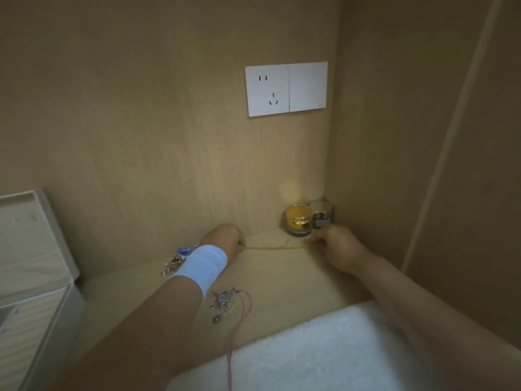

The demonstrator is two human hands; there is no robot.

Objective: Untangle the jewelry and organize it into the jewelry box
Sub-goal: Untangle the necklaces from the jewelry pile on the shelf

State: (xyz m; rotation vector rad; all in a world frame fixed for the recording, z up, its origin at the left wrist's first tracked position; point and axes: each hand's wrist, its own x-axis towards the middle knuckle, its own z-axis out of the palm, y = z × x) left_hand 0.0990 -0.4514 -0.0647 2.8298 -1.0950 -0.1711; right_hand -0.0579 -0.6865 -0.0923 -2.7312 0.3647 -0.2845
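Left hand and right hand each pinch an end of a thin gold chain, stretched flat between them across the wooden bench. A colourful beaded piece lies beside the left wrist's white wristband; a silver tangle with a pink cord sits nearer. The white jewelry box stands far left, two cosmetic jars in the corner.

The jewelry box is cut off by the left edge. The left forearm hides part of the colourful jewelry cluster. The gold chain is too thin and blurred to show links. The fingertips of both hands are hidden. The jar labels are unreadable.
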